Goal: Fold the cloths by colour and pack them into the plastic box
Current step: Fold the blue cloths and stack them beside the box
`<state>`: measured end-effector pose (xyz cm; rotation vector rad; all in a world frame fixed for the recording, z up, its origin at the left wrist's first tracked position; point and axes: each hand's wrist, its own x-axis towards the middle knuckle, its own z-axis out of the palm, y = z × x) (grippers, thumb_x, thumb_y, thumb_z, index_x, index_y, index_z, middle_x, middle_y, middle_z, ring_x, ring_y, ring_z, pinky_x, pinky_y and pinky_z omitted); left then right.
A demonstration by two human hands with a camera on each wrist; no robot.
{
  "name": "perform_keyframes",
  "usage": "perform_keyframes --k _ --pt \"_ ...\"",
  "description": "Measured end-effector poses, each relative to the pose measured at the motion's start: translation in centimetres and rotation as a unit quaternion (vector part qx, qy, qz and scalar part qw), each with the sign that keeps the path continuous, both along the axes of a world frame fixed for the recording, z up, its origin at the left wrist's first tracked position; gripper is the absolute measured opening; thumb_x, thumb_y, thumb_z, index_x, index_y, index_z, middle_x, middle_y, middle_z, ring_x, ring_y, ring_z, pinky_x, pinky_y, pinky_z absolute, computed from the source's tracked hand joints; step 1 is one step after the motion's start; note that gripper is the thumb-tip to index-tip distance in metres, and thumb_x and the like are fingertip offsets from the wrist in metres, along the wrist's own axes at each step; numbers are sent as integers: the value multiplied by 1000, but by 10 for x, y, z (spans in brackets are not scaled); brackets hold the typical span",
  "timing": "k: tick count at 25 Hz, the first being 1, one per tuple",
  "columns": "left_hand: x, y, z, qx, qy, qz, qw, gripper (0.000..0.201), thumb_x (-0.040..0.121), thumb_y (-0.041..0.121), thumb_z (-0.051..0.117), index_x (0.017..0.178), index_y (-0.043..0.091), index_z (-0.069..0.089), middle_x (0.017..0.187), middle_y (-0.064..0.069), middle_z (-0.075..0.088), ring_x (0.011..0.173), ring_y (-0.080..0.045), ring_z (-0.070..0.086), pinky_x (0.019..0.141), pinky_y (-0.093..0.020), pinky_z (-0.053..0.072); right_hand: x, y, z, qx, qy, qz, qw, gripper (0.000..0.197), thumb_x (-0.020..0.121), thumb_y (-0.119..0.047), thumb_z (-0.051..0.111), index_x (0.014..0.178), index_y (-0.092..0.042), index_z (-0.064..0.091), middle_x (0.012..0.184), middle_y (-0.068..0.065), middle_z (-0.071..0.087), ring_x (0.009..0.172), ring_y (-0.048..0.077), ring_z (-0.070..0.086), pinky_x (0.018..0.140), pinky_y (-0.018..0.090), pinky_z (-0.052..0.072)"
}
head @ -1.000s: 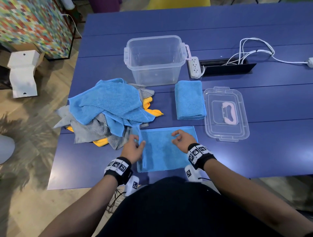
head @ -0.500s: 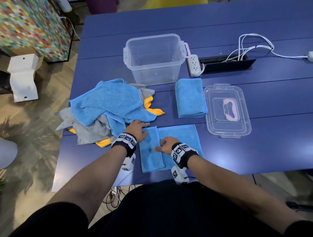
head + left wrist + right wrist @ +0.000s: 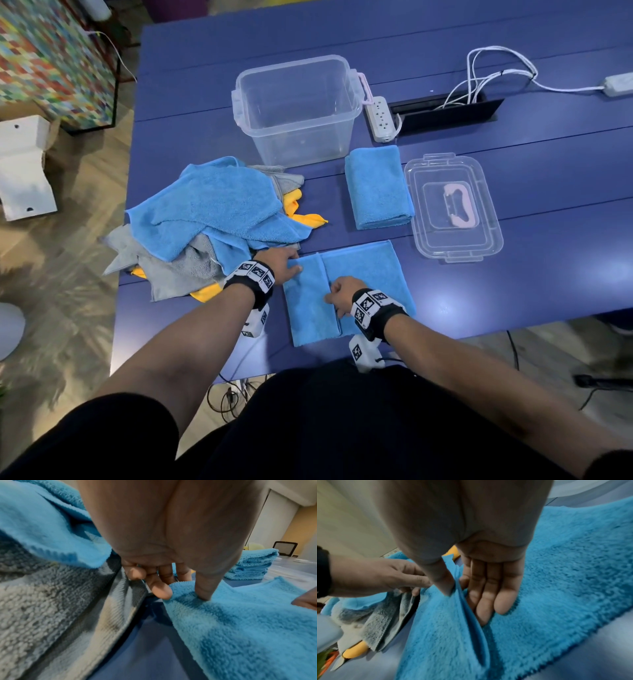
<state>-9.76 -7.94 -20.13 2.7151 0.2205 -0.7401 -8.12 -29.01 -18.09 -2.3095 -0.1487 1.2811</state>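
Observation:
A blue cloth (image 3: 363,270) (image 3: 565,574) lies flat at the table's near edge, with its left end folded over to the right. My left hand (image 3: 286,265) (image 3: 181,593) pinches the flap's far left corner, thumb on top and fingers under the edge. At the flap's free edge my right hand (image 3: 337,296) (image 3: 458,595) pinches it, thumb above and fingers beneath. A folded blue cloth (image 3: 376,186) (image 3: 252,563) sits beyond. The clear plastic box (image 3: 298,109) stands empty at the back. A heap of blue, grey and yellow cloths (image 3: 212,219) lies left.
The box's clear lid (image 3: 452,205) lies right of the folded cloth. A white power strip (image 3: 380,118) and a black cable tray (image 3: 445,113) with white wires sit behind it. Grey cloth (image 3: 51,608) from the heap touches my left hand.
The cloth lay flat a second ago; both hands have since carried its left end over to the right. The flap has lain much the same for the last half second.

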Motion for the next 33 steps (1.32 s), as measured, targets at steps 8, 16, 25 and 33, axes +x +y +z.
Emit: perform_keyframes --k 8,16,25,33 --pt "-9 -14 -6 -3 -83 84 993 41 86 51 63 112 21 54 118 -2 52 104 -23 58 87 -37 46 -6 -7 6 -71 -115 102 985 15 84 -22 63 97 -18 56 95 4 62 90 26 62 69 30 47" --pt "-13 -11 -2 -49 23 202 978 44 79 56 69 88 16 52 113 -15 59 93 -29 60 76 -32 46 -16 6 -2 13 -66 261 963 33 77 -32 75 108 -25 64 105 -1 66 97 18 61 84 28 49" --pt "13 -44 40 -381 21 425 820 34 87 15 68 114 15 47 82 -12 57 45 -20 55 40 -27 50 -7 4 12 44 -101 82 991 71 67 -58 74 116 -16 45 103 1 56 93 24 57 74 32 45" --pt "23 -44 40 -395 -38 222 891 52 65 13 59 115 25 63 90 -1 53 68 -3 55 67 -19 47 11 -22 23 10 -88 79 993 39 87 -20 58 125 -14 53 120 10 61 110 30 57 79 28 43"
